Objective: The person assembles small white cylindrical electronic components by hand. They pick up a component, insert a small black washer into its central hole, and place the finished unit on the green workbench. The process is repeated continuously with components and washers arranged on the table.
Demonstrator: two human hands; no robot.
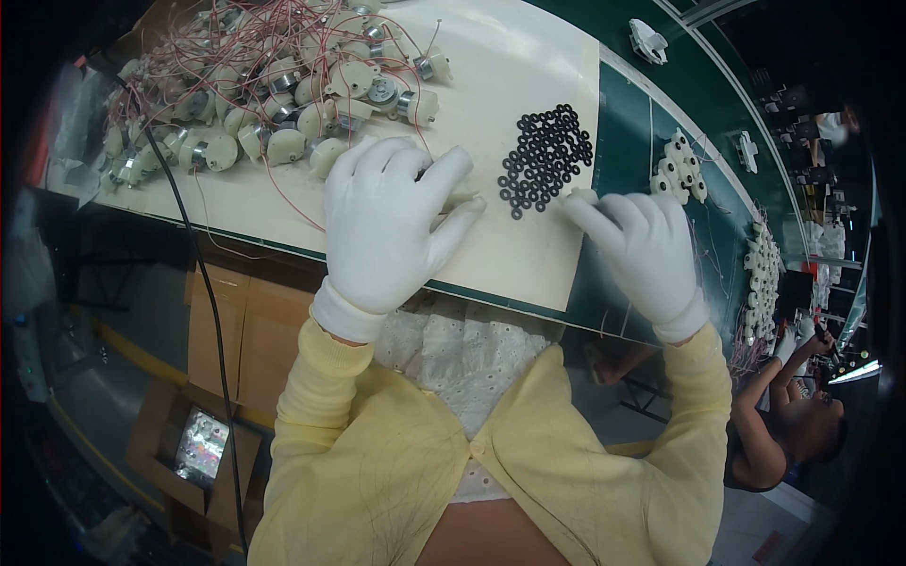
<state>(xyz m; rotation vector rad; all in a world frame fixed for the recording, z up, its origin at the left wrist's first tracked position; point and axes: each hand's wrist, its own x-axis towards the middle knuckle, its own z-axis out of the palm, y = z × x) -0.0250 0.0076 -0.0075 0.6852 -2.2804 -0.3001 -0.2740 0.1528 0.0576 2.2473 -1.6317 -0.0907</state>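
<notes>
Clasping a pale plastic part [460, 200], mostly hidden, between thumb and curled fingers of the gloved left hand [382, 222]; drawn narrow at the fingertips in the right hand [651, 253], just beside spread black rings [547, 151] on the white-topped desk [528, 269], impossible to tell whether gripping anything; best handled, seemingly, by steadying the part low, picking single rings from the near edge and checking before release; worth keeping clear of the loose red wire [294, 203] near the left wrist, trailing from heaped motors [311, 123] beyond.
</notes>
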